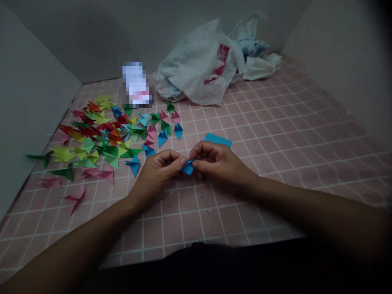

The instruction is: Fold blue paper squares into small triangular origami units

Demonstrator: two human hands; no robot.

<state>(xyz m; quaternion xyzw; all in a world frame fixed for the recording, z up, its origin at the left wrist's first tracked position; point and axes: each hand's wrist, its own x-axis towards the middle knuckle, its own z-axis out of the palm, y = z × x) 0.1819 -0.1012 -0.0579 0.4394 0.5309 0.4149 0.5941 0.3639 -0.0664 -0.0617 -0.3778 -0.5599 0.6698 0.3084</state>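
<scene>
Between my two hands is a small folded piece of blue origami paper [188,168], pinched from both sides above the checked cloth. My left hand [162,165] is closed, thumb and fingers gripping the paper's left side. From the other side my right hand [216,159] pinches its upper right edge, fingers curled. Just behind my right hand lies a flat blue paper sheet [218,139], partly covered by the hand. Several folded paper cranes [104,139] in many colours are spread to the left, with a blue crane [133,165] close to my left wrist.
A pink cloth with white grid lines [275,163] covers the surface. At the back stand a lit phone [136,83], blurred out, and a white plastic bag [199,65]. Another crumpled bag [260,65] sits behind on the right. Walls rise at the left, back and right.
</scene>
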